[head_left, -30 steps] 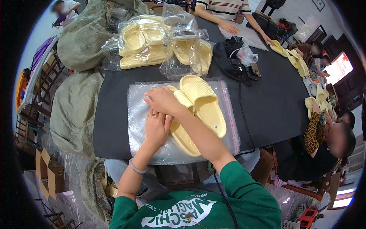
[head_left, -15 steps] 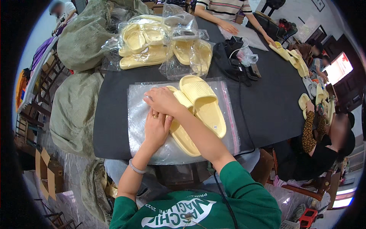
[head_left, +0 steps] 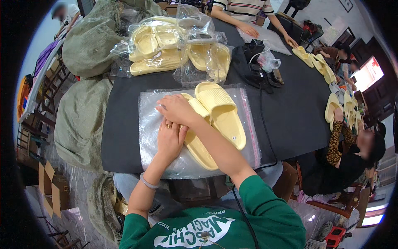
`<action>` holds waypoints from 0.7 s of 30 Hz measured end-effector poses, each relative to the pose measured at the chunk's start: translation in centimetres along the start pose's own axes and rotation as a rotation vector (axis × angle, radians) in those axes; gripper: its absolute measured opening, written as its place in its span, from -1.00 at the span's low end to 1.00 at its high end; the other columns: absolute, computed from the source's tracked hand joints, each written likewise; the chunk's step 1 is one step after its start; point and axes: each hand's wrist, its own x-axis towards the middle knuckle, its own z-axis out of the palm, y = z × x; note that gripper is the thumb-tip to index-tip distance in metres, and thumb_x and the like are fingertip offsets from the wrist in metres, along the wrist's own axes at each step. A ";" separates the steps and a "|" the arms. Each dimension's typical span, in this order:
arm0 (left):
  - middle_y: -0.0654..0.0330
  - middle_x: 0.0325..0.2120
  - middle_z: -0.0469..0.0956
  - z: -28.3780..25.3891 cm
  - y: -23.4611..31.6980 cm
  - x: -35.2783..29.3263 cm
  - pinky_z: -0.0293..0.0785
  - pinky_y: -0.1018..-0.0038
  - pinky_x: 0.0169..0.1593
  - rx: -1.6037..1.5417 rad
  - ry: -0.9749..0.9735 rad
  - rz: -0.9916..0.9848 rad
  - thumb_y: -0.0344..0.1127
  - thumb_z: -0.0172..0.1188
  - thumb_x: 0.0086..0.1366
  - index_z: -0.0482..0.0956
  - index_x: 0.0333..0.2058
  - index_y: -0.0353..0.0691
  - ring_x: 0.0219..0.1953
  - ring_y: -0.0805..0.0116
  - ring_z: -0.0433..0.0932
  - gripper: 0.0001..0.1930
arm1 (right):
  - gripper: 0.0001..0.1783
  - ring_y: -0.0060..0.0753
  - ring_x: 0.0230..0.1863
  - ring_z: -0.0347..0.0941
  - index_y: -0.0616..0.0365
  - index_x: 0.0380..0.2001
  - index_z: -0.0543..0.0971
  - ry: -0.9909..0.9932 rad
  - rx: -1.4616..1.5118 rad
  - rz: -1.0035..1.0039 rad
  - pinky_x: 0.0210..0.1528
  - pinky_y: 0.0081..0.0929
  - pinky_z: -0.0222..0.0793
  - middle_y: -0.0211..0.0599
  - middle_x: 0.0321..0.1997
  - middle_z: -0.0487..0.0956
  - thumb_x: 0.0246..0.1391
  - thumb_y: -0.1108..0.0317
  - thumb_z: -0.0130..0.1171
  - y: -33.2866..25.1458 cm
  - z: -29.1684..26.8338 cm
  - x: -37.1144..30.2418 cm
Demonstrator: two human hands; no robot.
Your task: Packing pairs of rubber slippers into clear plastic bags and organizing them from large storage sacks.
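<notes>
A pair of pale yellow slippers (head_left: 234, 128) lies side by side on a stack of clear plastic bags (head_left: 154, 108). My right hand (head_left: 179, 108) rests flat across the left slipper's strap side, fingers stretched to the left. Its forearm crosses over that slipper and hides part of it. My left hand (head_left: 170, 139), with a ring on one finger, lies against the slipper's left side. Its fingers reach forward, their tips hidden beneath my right hand, and its thumb points ahead. Neither hand grips anything that I can see.
Bagged yellow slippers (head_left: 159, 50) are piled at the table's far left. Black devices with a cable (head_left: 253, 62) sit beyond the bags. Green sacks (head_left: 83, 120) stand left. Across the table a person's hand (head_left: 248, 30) touches a plastic sheet; another person, right, holds a yellow slipper (head_left: 331, 107).
My hands and the slippers before me have not moved. The person at right has raised a yellow slipper higher. The far person's hand has drawn back from the slippers at the table edge.
</notes>
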 end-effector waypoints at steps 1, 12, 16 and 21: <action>-0.09 0.00 0.35 0.0 0.0 0.0 0.24 0.11 0.08 0.000 0.000 0.000 -0.20 0.06 0.25 0.42 -0.01 -0.33 0.07 -0.14 0.29 -0.60 | -0.61 -0.20 0.00 0.42 0.09 -0.12 0.57 -0.001 -0.002 -0.002 0.14 -0.23 0.16 -0.23 -0.12 0.55 0.15 0.09 -0.02 0.0 0.0 0.0; -0.11 0.00 0.34 -0.1 0.0 0.0 0.24 0.12 0.08 0.000 -0.001 0.013 -0.22 0.05 0.25 0.40 -0.01 -0.33 0.07 -0.15 0.28 -0.61 | -0.61 -0.20 0.00 0.42 0.10 -0.13 0.57 -0.017 0.022 0.004 0.14 -0.24 0.16 -0.23 -0.13 0.55 0.15 0.09 -0.02 0.0 -0.1 0.0; -0.11 0.00 0.34 -0.1 0.0 0.0 0.24 0.11 0.08 0.000 -0.001 0.013 -0.22 0.05 0.25 0.40 -0.01 -0.33 0.07 -0.16 0.28 -0.61 | -0.61 -0.19 -0.01 0.43 0.10 -0.13 0.58 0.003 0.016 -0.002 0.14 -0.24 0.16 -0.24 -0.13 0.56 0.15 0.09 -0.02 -0.1 -0.1 0.0; -0.12 0.01 0.34 -0.1 0.0 0.0 0.23 0.10 0.09 0.006 -0.001 0.023 -0.21 0.05 0.26 0.39 0.01 -0.34 0.08 -0.17 0.27 -0.59 | -0.61 -0.19 -0.01 0.43 0.10 -0.13 0.58 -0.004 0.020 0.003 0.14 -0.24 0.17 -0.24 -0.13 0.56 0.15 0.08 -0.02 -0.2 -0.2 0.0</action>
